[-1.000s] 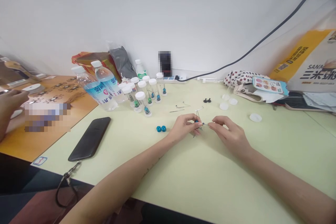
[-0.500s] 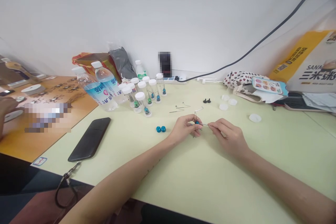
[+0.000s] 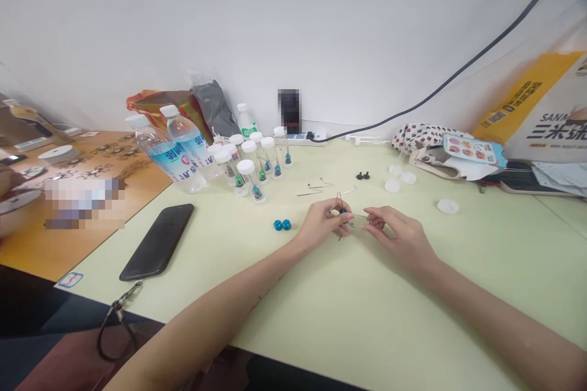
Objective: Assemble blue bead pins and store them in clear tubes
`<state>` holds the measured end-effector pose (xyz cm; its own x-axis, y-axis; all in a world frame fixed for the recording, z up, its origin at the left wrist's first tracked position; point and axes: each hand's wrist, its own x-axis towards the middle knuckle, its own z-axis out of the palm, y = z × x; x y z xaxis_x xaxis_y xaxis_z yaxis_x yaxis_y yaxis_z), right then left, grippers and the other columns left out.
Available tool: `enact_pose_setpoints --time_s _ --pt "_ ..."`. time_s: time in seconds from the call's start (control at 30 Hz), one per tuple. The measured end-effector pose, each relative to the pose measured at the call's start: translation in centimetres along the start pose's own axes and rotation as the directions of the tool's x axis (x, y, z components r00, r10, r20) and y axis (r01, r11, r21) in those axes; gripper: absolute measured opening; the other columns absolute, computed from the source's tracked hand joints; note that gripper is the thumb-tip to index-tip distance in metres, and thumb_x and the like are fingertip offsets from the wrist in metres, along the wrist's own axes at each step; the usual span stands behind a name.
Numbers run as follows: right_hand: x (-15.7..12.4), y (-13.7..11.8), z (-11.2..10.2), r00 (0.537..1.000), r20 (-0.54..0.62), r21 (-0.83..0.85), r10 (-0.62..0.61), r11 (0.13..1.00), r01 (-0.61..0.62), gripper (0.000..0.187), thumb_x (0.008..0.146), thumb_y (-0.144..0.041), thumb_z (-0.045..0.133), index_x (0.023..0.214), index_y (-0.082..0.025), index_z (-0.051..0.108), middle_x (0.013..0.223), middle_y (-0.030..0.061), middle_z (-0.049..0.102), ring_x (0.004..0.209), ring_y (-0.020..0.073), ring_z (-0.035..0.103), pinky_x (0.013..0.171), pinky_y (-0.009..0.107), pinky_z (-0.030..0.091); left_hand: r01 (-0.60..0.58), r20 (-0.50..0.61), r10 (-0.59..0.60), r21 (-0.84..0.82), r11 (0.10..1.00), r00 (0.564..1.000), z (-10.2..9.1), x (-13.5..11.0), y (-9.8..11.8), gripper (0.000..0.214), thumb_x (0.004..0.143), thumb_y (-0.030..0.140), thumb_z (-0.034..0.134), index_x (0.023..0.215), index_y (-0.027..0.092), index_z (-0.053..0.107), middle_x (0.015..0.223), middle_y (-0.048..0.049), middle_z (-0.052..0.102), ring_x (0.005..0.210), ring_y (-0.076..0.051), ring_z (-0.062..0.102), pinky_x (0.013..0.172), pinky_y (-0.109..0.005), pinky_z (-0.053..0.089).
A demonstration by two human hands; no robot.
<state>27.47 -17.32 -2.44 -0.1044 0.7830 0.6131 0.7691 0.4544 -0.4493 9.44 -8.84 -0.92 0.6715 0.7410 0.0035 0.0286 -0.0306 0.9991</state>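
Observation:
My left hand [image 3: 323, 223] pinches a small blue bead with thin wire legs [image 3: 342, 210] just above the pale green table [image 3: 358, 311]. My right hand [image 3: 398, 237] is closed in a pinch on a thin metal wire [image 3: 360, 215] whose other end meets the bead. Two loose blue beads [image 3: 281, 225] lie on the table to the left of my left hand. Bent wires [image 3: 316, 186] lie just behind my hands.
Several white-capped vials [image 3: 250, 165] and two water bottles [image 3: 177, 146] stand at the back left. A black phone [image 3: 158, 248] lies at the left. White caps [image 3: 447, 206], two black pegs [image 3: 362, 176] and a patterned pouch [image 3: 440, 146] sit at the right. Another person's hand [image 3: 7, 180] shows at far left.
My hands have shifted slightly; the wire-legged bead tilted in my left fingers and my right fingers slid a little along the wire. The other person's hand at far left drew back.

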Motion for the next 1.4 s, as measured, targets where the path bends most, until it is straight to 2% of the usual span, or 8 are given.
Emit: enact_pose_setpoints --time_s 0.17,0.33,0.47,0.63,1.0,1.4 --pt "-0.1 0.36 -0.08 0.987 -0.005 -0.186 -0.163 0.969 0.159 0.019 0.088 -0.022 0.05 0.106 -0.02 0.057 0.085 0.0065 0.067 0.073 0.017 0.063 0.065 0.029 0.049 -0.011 -0.011 0.011 -0.033 0.999 1.0 -0.07 0.0 0.07 0.028 0.074 0.038 0.063 0.086 0.013 0.057 0.083 -0.0041 0.056 0.06 -0.012 0.062 0.056 -0.025 0.053" --pt "-0.09 0.38 -0.14 0.97 -0.013 -0.263 -0.244 0.937 0.232 0.021 0.087 -0.017 0.05 0.107 -0.019 0.059 0.088 0.007 0.069 0.077 0.0178 0.064 0.07 0.03 0.05 -0.007 -0.019 0.006 -0.041 0.999 1.0 -0.05 -0.06 0.1 0.029 0.074 0.038 0.063 0.086 0.013 0.057 0.082 -0.0038 0.056 0.06 -0.012 0.062 0.056 -0.026 0.054" --pt "-0.11 0.45 -0.06 0.971 -0.009 -0.244 -0.238 0.942 0.229 0.021 0.088 -0.017 0.049 0.107 -0.02 0.06 0.087 0.0064 0.069 0.076 0.0166 0.065 0.069 0.028 0.051 -0.001 -0.013 0.001 -0.034 0.999 1.0 -0.05 -0.04 0.02 0.029 0.074 0.038 0.063 0.086 0.013 0.057 0.081 -0.0036 0.055 0.06 -0.012 0.062 0.057 -0.027 0.054" --pt "-0.1 0.55 0.16 0.959 -0.066 -0.222 -0.277 0.941 0.256 0.018 0.087 -0.016 0.053 0.102 -0.017 0.061 0.082 0.005 0.069 0.073 0.0144 0.065 0.066 0.025 0.051 -0.017 -0.018 0.016 -0.034 0.999 1.0 -0.04 -0.07 0.02 0.027 0.073 0.036 0.064 0.086 0.013 0.057 0.081 -0.0031 0.055 0.061 -0.011 0.062 0.058 -0.026 0.054" --pt "-0.17 0.44 0.24 0.974 -0.06 -0.151 -0.218 0.967 0.207 0.015 0.087 -0.016 0.054 0.099 -0.018 0.062 0.078 0.0032 0.069 0.066 0.0123 0.064 0.059 0.023 0.05 -0.029 -0.022 0.029 0.011 1.0 0.999 -0.04 -0.14 -0.11 0.025 0.074 0.035 0.063 0.087 0.013 0.058 0.068 -0.0016 0.057 0.06 -0.012 0.062 0.06 -0.026 0.053" --pt "-0.09 0.13 0.04 0.981 -0.051 -0.081 -0.188 0.98 0.183 0.014 0.088 -0.019 0.052 0.093 -0.019 0.064 0.074 0.0033 0.07 0.062 0.0122 0.064 0.055 0.023 0.05 -0.032 -0.017 0.033 0.056 0.998 0.999 -0.07 -0.08 -0.08 0.024 0.074 0.035 0.063 0.085 0.013 0.059 0.067 -0.0015 0.057 0.062 -0.013 0.062 0.062 -0.026 0.053"
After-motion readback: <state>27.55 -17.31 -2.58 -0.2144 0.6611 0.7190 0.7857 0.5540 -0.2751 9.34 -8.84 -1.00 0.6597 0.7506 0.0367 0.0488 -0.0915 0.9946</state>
